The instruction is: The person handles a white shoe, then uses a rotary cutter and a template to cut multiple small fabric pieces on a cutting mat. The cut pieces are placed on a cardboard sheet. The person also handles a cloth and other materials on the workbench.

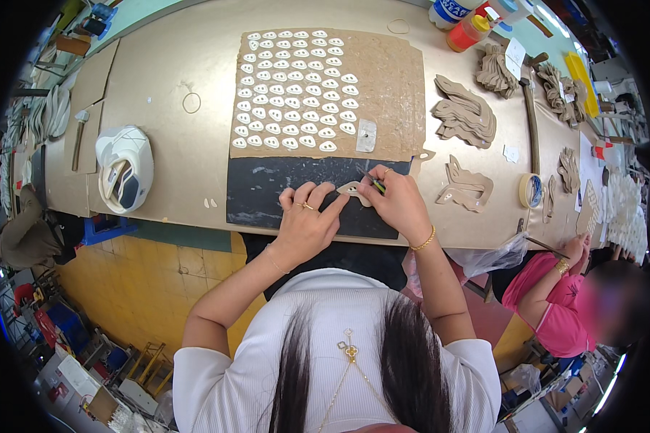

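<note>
A small beige cut-out piece [349, 189] with a white patch on it lies on the black mat [296, 189] in front of me. My left hand [308, 222], fingers bent, holds the piece's left end with the forefinger stretched along it. At its right end is my right hand [397, 204], closed round a slim tool [378, 185] with a dark tip and a green part; the fingers hide most of it. Beyond the mat, a brown cardboard sheet [390, 79] carries rows of small white two-holed pieces [294, 89]. A small grey metallic plate [366, 136] rests on the cardboard's near right part.
A white shoe [125, 169] and a hammer [79, 141] are at left. On the right lie stacked beige cut-outs [464, 113], a looser group of cut-outs [466, 185], a tape roll [531, 190] and another hammer [532, 115]. Bottles [469, 32] stand far right. A pink-sleeved co-worker [556, 303] sits nearby.
</note>
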A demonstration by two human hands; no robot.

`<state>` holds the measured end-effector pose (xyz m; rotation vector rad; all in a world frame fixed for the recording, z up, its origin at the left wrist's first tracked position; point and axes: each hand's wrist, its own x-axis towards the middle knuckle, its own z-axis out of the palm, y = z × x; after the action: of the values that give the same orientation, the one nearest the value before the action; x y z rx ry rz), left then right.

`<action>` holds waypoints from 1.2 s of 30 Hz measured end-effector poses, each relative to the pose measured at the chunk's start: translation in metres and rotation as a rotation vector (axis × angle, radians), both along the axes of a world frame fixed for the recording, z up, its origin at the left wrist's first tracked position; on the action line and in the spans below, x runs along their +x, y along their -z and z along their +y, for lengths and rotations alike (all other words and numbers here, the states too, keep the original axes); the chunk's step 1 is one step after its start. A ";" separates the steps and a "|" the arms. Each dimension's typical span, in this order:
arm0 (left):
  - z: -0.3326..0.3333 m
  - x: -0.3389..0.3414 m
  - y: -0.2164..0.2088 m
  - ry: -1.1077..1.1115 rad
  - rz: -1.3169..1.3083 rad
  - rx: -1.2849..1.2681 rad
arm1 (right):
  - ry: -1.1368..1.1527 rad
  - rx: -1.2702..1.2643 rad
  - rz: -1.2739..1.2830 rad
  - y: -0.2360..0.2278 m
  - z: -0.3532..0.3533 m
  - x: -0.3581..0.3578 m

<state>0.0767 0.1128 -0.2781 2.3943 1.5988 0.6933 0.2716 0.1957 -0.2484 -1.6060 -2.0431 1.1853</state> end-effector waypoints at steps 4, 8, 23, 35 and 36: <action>0.000 0.000 0.001 -0.001 0.000 0.009 | 0.007 0.006 0.004 0.003 0.000 0.001; 0.001 0.002 -0.002 -0.015 -0.012 -0.017 | 0.012 -0.030 0.036 0.000 0.001 0.000; 0.005 0.006 -0.003 0.005 0.058 -0.009 | -0.070 0.039 -0.024 -0.004 0.002 0.008; 0.005 0.003 0.002 0.024 0.048 -0.019 | -0.019 0.005 -0.087 0.003 0.004 0.007; 0.005 0.003 0.002 0.025 0.048 -0.019 | -0.024 -0.005 -0.082 0.003 0.005 0.007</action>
<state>0.0794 0.1183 -0.2805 2.4309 1.5835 0.6172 0.2783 0.2004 -0.2512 -1.6631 -2.1163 1.1515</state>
